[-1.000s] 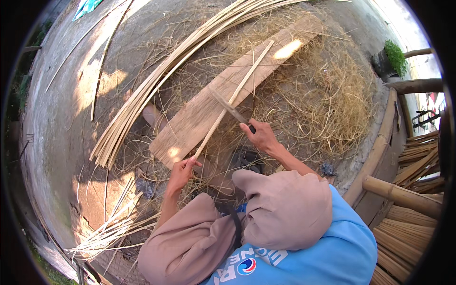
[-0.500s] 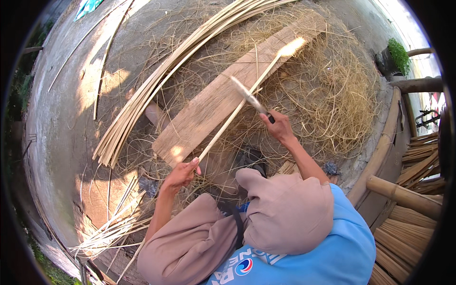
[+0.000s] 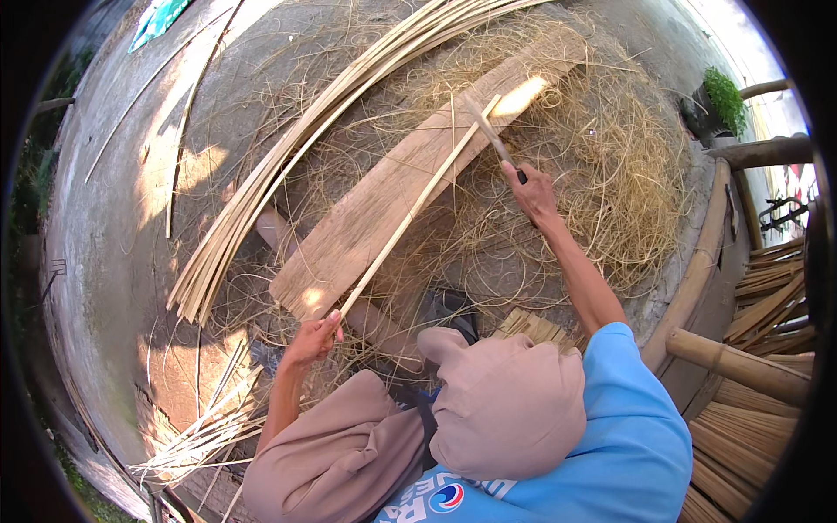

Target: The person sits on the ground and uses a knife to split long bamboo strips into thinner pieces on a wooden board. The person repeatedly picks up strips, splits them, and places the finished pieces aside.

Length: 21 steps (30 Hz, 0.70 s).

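Observation:
A long pale bamboo strip [image 3: 417, 206] slants across the wooden plank [image 3: 362, 218], its near end pinched in my left hand [image 3: 315, 338]. My right hand [image 3: 534, 193] is closed round the dark handle of a knife [image 3: 493, 138]. The knife's blade crosses the strip close to its far end, over the plank; whether its edge touches the strip I cannot tell. Thin curly bamboo shavings [image 3: 602, 187] lie heaped to the right of the plank.
A bundle of long bamboo strips [image 3: 261, 196] curves along the plank's left side. Shorter slivers [image 3: 205, 440] are scattered at lower left. Bamboo poles [image 3: 737, 366] and stacked strips [image 3: 741, 444] line the right edge. A green plant [image 3: 724, 98] stands at the far right.
My right hand and the knife have moved away from me, from the strip's middle to near its far end. My left hand, with the strip, has shifted slightly nearer and left.

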{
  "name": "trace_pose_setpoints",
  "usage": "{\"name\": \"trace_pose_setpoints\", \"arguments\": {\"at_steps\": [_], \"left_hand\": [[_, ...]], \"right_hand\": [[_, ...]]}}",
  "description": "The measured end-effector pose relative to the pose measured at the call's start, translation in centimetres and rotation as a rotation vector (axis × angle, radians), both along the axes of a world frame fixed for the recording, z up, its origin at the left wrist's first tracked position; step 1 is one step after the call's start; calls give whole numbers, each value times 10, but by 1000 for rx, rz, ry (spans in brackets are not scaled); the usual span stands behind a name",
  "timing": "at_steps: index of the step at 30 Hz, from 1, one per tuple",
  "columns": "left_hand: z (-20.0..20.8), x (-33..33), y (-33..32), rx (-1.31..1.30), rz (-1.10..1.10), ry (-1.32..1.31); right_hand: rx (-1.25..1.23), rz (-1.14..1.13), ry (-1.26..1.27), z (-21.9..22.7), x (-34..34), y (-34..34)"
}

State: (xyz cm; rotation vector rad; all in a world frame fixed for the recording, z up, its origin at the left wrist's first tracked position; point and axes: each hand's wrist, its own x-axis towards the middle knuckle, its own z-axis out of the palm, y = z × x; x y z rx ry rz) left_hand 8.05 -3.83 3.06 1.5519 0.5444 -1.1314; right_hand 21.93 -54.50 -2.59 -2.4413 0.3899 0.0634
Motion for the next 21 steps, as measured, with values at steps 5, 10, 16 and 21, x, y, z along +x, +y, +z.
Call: {"name": "trace_pose_setpoints", "arguments": {"at_steps": [5,10,16,21], "left_hand": [[4,-1,14,-77,9,113],[4,16,-7,-86,0,20],[7,2,16,3,-2,34],[-4,5,15,-29,-13,-33]], "right_hand": [[5,497,-174,-15,-72,80],[-48,1,73,6,3,23],[-145,550,-101,-7,-34,34],[-136,50,31,-6,28,-4]]}}
